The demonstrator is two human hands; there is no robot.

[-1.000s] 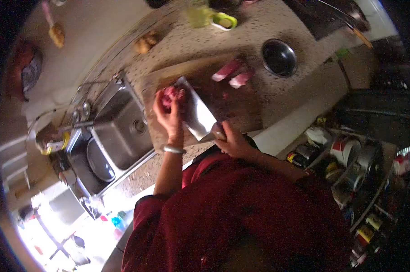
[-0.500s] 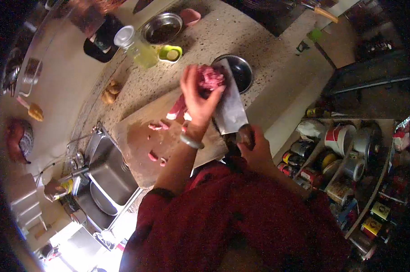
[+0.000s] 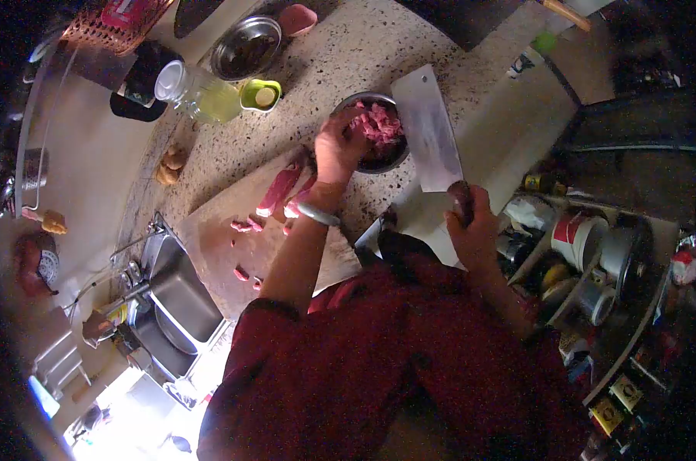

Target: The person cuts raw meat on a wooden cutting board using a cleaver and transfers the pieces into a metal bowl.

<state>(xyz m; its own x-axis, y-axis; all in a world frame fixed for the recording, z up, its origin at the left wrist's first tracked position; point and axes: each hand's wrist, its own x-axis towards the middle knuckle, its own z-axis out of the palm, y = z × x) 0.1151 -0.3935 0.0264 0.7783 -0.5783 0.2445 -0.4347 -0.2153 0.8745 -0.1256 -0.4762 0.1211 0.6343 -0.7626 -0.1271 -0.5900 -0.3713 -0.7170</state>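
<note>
the right hand (image 3: 475,227) is wrapped around the handle of the cleaver (image 3: 430,127), its blade beside the bowl (image 3: 398,163). the left hand (image 3: 338,156) is at the bowl's rim, fingers bent by the cut meat (image 3: 380,123) inside; i cannot tell whether it grips any. two meat strips (image 3: 280,188) lie on the board (image 3: 202,250).

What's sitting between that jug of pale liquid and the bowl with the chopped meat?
A small green dish sits close beside the jug; beyond it, bare speckled countertop runs to the bowl. The head view shows this.
</note>
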